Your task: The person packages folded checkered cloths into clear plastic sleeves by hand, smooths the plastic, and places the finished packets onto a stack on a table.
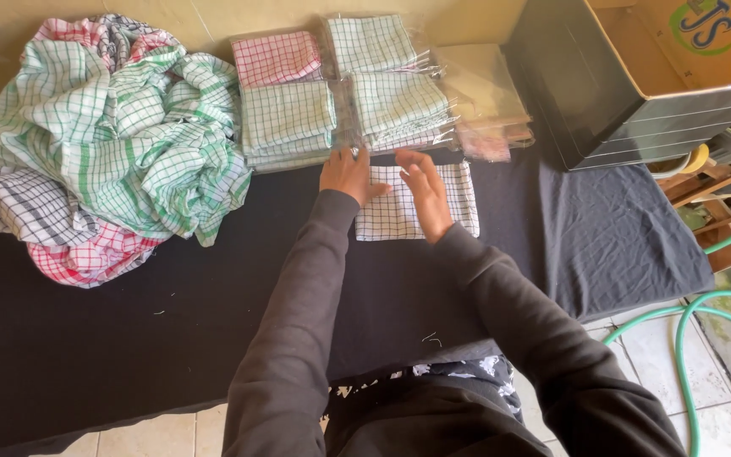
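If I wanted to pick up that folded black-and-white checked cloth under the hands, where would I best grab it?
Probably the near long edge of the folded checked cloth, pinched from the person's side, thumb sliding under. It lies flat on the black table cover, that edge is free, and packed cloths crowd the far side. The left hand and right hand rest on top.

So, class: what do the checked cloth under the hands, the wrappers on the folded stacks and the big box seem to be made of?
Checked cloth: looks like thin woven cotton, matt, creasing softly under the left hand and right hand.
Wrappers: clear plastic film, shown by its glossy glints.
Box: probably cardboard, brown inside, dark outside.
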